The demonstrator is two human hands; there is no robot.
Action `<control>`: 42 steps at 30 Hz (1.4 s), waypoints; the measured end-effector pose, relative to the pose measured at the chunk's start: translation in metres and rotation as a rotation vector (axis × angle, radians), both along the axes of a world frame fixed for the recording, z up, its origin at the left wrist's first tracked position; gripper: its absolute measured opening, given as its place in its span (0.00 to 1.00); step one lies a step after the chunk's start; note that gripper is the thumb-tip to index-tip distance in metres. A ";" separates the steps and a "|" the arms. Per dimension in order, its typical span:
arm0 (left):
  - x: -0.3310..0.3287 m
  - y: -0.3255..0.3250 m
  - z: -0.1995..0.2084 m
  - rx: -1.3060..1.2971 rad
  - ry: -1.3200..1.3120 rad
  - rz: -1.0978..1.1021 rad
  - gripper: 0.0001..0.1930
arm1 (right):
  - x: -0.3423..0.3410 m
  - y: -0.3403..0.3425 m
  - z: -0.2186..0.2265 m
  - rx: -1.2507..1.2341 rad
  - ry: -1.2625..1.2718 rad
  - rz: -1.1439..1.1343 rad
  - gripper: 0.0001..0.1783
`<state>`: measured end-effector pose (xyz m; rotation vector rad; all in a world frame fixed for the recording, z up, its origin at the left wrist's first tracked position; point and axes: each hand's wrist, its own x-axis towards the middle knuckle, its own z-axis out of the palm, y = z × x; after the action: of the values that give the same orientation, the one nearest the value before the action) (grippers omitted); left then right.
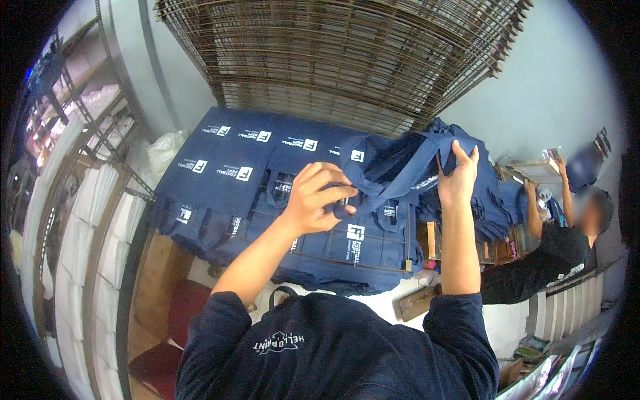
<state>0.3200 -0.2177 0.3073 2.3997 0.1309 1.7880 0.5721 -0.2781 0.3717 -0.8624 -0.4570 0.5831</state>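
A navy fabric tote bag (pixel 408 163) with white print is lifted above the table between my two hands. My left hand (pixel 321 198) has its fingers curled around a dark strap or fold at the bag's left end. At the other end my right hand (pixel 459 175) pinches the bag's edge, thumb and fingers pointing up. Beneath lie several printed navy bags (pixel 233 150), spread flat in overlapping layers with their handles showing. The part of the bag inside my left fingers is hidden.
Stacked wire drying racks (pixel 333 60) overhang the far side. A pile of navy fabric (pixel 477 203) sits at the right. Beyond it a co-worker (pixel 557 250) in black reaches up to a shelf. White stacks (pixel 107 253) stand at left, near a red seat (pixel 177 320).
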 end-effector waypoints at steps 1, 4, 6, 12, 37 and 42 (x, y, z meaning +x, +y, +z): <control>-0.010 0.004 -0.004 0.015 -0.006 -0.003 0.12 | -0.004 0.005 0.002 0.018 -0.003 0.026 0.42; -0.042 0.015 -0.012 0.013 0.028 -0.070 0.12 | -0.021 0.017 0.013 -0.042 -0.026 0.067 0.40; -0.056 0.003 -0.021 -0.366 -0.140 -0.230 0.11 | -0.039 0.024 0.019 -0.078 -0.063 0.092 0.38; -0.088 0.019 -0.081 -0.937 -0.203 0.150 0.20 | -0.082 0.042 0.018 0.093 -0.162 0.036 0.40; -0.105 0.068 0.065 -1.187 -0.357 -0.788 0.27 | -0.216 0.000 -0.228 -0.324 0.065 1.128 0.42; -0.205 0.082 0.034 -1.222 -0.326 -0.468 0.26 | -0.211 0.013 -0.199 -0.225 0.624 1.214 0.42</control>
<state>0.1150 -0.1360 0.3408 1.1437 0.4253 1.2410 0.3612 -0.2652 0.1725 -0.4842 -0.2983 1.9815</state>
